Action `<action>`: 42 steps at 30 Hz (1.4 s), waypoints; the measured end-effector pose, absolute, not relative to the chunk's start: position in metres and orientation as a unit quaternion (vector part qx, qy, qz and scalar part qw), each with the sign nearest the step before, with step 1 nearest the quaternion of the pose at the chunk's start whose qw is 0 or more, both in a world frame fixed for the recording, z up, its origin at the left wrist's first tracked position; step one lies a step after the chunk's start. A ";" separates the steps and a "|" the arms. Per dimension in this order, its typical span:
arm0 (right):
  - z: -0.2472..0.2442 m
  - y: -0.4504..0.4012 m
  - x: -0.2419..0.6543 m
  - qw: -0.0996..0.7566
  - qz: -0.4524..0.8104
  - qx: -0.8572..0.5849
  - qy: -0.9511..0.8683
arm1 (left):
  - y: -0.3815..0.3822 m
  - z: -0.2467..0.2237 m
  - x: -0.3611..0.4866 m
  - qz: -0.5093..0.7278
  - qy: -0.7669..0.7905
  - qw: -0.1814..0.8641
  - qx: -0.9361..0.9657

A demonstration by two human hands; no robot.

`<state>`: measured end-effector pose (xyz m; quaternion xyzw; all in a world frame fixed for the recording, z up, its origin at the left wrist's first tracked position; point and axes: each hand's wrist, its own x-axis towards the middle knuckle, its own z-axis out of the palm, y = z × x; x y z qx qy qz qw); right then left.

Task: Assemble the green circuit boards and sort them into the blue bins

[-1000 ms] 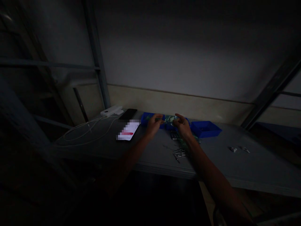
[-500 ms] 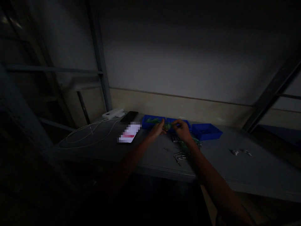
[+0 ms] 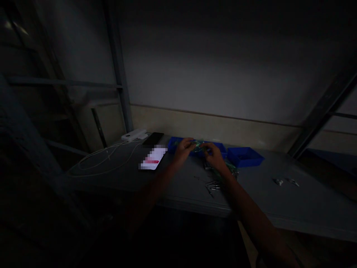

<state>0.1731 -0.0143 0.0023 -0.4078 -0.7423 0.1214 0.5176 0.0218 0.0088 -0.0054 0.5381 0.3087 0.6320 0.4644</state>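
Observation:
Between my two hands is a small, clear greenish plastic bag (image 3: 198, 145), held up in front of the blue bins. My left hand (image 3: 184, 149) pinches its left side, fingers bent. On its right side, the fingertips of my right hand (image 3: 213, 153) are closed. What the bag holds is too dark to make out. Behind the hands stand blue bins (image 3: 173, 146), partly covered by them. Below my right hand lie several thin metal pins (image 3: 213, 185) and more greenish plastic (image 3: 231, 168), partly hidden by my forearm.
Right of the hands is another blue bin (image 3: 245, 157). Small whitish parts (image 3: 278, 181) lie farther right on the grey table (image 3: 264, 201). To the left are a lit phone (image 3: 154, 158), a dark phone (image 3: 153, 139), a white power strip (image 3: 134, 134) and looped cables (image 3: 92, 173).
My left hand has turned and shifted slightly left, with its fingers now more bent. The bag is spread more between both hands. My right hand has moved slightly down.

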 end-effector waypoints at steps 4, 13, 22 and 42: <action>0.003 -0.017 0.170 0.536 0.190 -0.393 -0.722 | 0.008 -0.001 0.018 0.638 0.323 0.428 0.553; 0.007 -0.019 0.170 0.581 0.105 -0.437 -0.678 | 0.002 0.000 0.024 0.566 0.286 0.461 0.621; 0.003 -0.018 0.167 0.587 0.137 -0.453 -0.657 | 0.015 -0.009 0.021 0.579 0.315 0.443 0.608; 0.012 -0.018 0.179 0.527 0.316 -0.381 -0.691 | 0.005 0.004 0.015 0.586 0.328 0.430 0.603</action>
